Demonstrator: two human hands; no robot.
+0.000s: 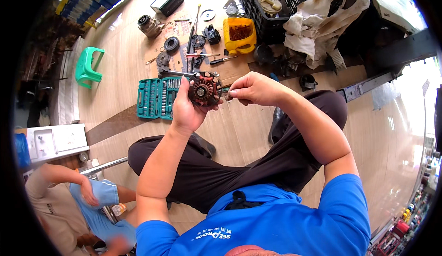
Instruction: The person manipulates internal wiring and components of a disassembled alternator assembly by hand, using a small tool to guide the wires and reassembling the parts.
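My left hand (188, 105) grips a round alternator part (202, 90) from below and the side. It has a dark toothed rim, copper-coloured windings and a metal shaft end at its centre. Just to its right, my right hand (252, 89) is closed in a pinch. Something small and dark shows at its fingertips, too small to name. Behind the part and my left hand lies an open green socket set case (149, 98), partly hidden by them.
Farther off, cardboard (179, 26) holds loose parts, a screwdriver (223, 60) and a black ring (171, 43). A yellow cut-open jug (239, 35) stands by a black crate (264, 26). A green stool (90, 66) is at left. Another person (64, 205) sits at lower left.
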